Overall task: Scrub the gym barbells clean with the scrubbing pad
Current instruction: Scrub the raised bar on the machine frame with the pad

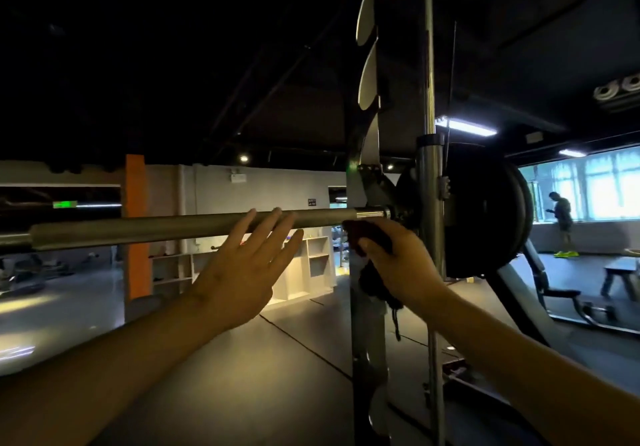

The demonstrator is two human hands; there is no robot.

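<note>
A grey barbell [166, 229] runs level across the view at chest height, racked in a tall machine frame. Black weight plates [491, 217] sit on its right end. My left hand [242, 272] is raised in front of the bar with its fingers straight and spread; their tips overlap the bar. Just under the bar's right part, near the shiny collar, my right hand [398, 258] grips a dark scrubbing pad [367, 234]. A dark strand of the pad hangs below that hand.
The machine's upright post [367, 307] and a chrome guide rod [429, 65] stand right behind my right hand. A bench [620, 272] and a standing person [562, 220] are at the far right by the windows. White shelves [311, 265] and an orange pillar [136, 224] lie beyond the bar.
</note>
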